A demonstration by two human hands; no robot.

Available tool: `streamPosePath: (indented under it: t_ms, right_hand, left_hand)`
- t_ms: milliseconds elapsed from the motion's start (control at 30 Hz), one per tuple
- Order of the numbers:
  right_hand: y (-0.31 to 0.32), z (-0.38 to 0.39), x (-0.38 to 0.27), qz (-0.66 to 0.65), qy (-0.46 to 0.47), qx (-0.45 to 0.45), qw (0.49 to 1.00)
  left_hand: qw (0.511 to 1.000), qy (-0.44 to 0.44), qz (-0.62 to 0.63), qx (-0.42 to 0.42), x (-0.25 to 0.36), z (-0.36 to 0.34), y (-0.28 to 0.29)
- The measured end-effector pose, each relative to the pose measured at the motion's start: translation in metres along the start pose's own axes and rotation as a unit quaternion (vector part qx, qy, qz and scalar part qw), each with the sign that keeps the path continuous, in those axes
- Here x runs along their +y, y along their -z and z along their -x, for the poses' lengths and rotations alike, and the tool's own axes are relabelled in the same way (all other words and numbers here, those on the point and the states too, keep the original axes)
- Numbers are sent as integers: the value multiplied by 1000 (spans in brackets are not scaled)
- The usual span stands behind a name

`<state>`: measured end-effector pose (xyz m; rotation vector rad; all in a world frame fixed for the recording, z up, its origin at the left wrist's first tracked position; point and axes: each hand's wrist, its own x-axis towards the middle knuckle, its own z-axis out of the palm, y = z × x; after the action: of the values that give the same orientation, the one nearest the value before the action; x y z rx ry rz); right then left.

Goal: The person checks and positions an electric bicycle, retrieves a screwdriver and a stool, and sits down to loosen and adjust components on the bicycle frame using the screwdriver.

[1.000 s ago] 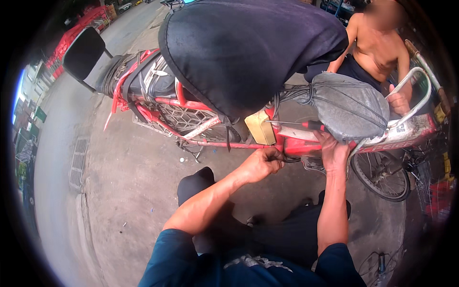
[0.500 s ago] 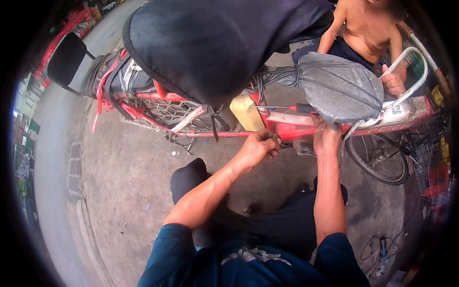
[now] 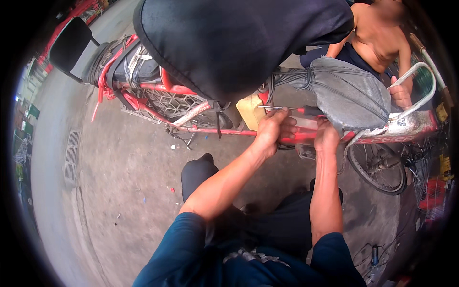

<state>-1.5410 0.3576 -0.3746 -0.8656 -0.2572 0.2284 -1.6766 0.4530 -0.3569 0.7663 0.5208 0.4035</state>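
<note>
A screwdriver (image 3: 311, 110) with a dark, partly red handle and a thin metal shaft lies level above a red bike frame (image 3: 306, 137). My right hand (image 3: 327, 137) is closed at the handle end, fingers partly hidden under a grey, cord-bound padded seat (image 3: 351, 95). Curled fingers bring my left hand (image 3: 272, 130) up against the shaft, which passes by its thumb. Just left of the shaft's tip sits a yellowish block-shaped part (image 3: 250, 112) on the frame.
A large black cloth shape (image 3: 239, 43) covers the bike's upper middle. Another person (image 3: 380, 40) sits at upper right, one hand by a white metal loop (image 3: 423, 91). A wire basket (image 3: 167, 105) hangs leftward; a spoked wheel (image 3: 377, 167) stands right. A drain grate (image 3: 72, 158) lies left.
My left hand has risen from below the frame to the screwdriver's shaft. My right hand stays by the handle. The whole view has shifted slightly.
</note>
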Motion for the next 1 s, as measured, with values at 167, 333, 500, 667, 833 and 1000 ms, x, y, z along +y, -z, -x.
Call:
streamPosePath:
  t_ms: [167,333,500,667,833,1000]
  right_hand:
    - [6,-1,-12,-112,-39,-94,989]
    - [5,-1,-23,6,-95,-118,988]
    - [7,0,-17,127,-91,27,987]
    - [15,-17,-23,-111,-93,-128,981]
    - [16,-22,-25,-271,-184,-168,930]
    - [9,-4,-34,-47,-187,-120,974]
  left_hand:
    - [997,-30,69,10,1,-9,-3]
    - [991,-52,122,24,-4,-13,-4]
    - [988,-71,137,16,-8,-15,-4]
    - [987,-72,143,-18,-12,-16,-14]
    - [989,-75,124,-38,-17,-17,-15]
    - [989,-76,126,19,-15,-15,-14]
